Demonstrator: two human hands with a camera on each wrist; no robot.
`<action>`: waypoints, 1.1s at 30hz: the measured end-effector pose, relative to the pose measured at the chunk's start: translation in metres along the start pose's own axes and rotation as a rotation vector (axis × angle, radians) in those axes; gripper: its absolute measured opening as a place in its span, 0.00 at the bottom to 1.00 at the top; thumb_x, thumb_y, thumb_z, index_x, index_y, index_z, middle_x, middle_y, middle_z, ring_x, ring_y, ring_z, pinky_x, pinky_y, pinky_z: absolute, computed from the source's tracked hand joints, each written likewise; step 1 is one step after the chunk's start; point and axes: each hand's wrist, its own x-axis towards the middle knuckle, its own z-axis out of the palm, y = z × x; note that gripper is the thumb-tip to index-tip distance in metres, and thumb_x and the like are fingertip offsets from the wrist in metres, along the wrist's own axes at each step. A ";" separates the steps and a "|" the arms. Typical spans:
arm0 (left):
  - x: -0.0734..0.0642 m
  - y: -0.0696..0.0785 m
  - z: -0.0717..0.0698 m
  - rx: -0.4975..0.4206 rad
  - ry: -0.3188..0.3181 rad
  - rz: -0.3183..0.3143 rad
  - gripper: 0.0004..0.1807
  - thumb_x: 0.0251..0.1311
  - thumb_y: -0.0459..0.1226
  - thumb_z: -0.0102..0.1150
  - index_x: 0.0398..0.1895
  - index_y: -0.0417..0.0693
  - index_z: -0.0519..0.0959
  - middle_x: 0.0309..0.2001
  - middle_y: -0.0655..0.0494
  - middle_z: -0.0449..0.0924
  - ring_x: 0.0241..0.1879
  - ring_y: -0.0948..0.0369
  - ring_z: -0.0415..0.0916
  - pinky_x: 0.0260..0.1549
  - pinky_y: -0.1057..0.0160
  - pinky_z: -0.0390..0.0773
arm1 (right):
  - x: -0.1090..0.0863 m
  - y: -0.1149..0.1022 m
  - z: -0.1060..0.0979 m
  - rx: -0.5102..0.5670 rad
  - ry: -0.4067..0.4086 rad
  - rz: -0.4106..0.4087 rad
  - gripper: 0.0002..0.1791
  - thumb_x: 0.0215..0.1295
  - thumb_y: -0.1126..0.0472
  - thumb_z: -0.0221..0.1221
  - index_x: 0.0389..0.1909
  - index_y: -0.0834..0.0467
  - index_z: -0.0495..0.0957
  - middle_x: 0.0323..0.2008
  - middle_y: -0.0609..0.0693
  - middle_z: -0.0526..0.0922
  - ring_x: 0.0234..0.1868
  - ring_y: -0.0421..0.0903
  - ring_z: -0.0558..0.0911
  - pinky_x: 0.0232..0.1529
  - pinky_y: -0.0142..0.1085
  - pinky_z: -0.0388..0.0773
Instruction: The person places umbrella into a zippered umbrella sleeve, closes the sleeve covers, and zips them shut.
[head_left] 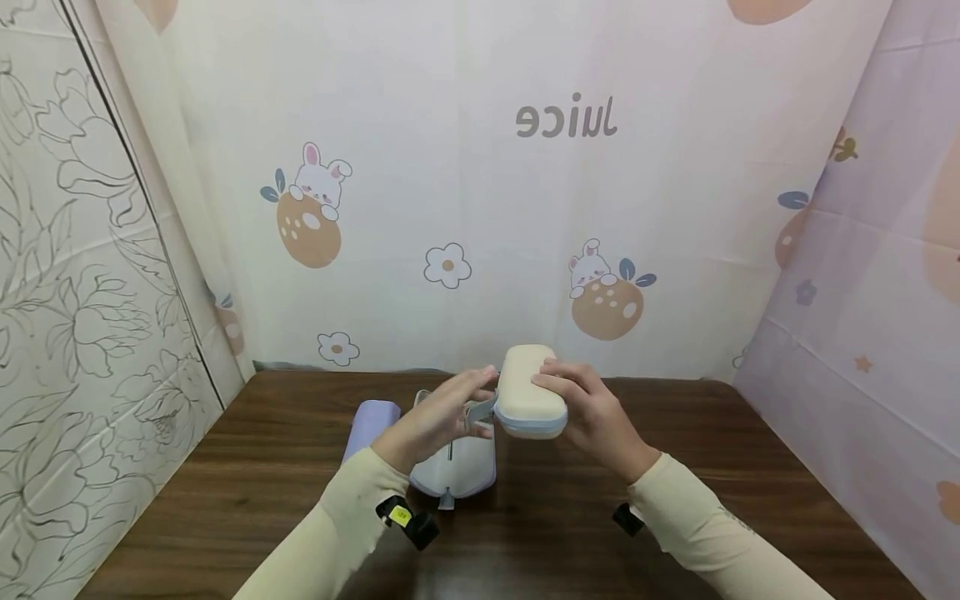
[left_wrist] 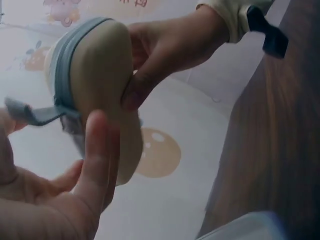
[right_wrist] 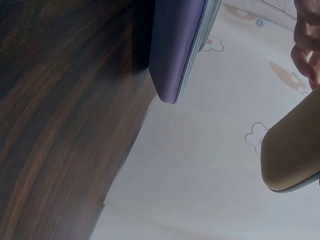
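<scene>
A cream zippered case with a blue-grey zip band is held up above the table. My right hand grips it from the right, thumb on one face in the left wrist view and fingers over the top in the head view. On the other side, my left hand has its fingers loosely extended, right by the case's grey strap. One left finger overlaps the case's face in the left wrist view. Below the left hand lies an open white-lined case with lilac edging, partly hidden by that hand.
A lilac case part adjoins the white-lined one on the dark wooden table. Printed curtains with rabbits and flowers stand behind the table and at both sides. Each wrist carries a black camera mount.
</scene>
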 end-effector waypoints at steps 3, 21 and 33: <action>-0.001 -0.002 0.005 -0.032 -0.051 -0.022 0.39 0.72 0.55 0.50 0.75 0.42 0.54 0.69 0.43 0.55 0.66 0.48 0.60 0.45 0.55 0.82 | 0.002 -0.001 0.002 -0.010 0.014 -0.042 0.22 0.76 0.45 0.51 0.58 0.56 0.78 0.56 0.58 0.76 0.58 0.56 0.76 0.68 0.35 0.65; -0.001 -0.019 0.026 -0.062 0.001 0.033 0.42 0.66 0.46 0.62 0.76 0.45 0.52 0.56 0.39 0.73 0.48 0.50 0.81 0.44 0.51 0.83 | -0.012 0.000 -0.006 -0.044 -0.168 0.263 0.47 0.42 0.67 0.80 0.66 0.51 0.69 0.67 0.58 0.66 0.66 0.60 0.69 0.55 0.55 0.76; 0.002 -0.026 0.035 -0.036 0.057 0.035 0.45 0.63 0.46 0.66 0.76 0.47 0.52 0.54 0.40 0.72 0.45 0.50 0.82 0.42 0.52 0.84 | -0.025 0.001 -0.014 0.426 -0.298 0.636 0.40 0.75 0.66 0.54 0.80 0.51 0.44 0.59 0.57 0.78 0.54 0.50 0.82 0.50 0.42 0.81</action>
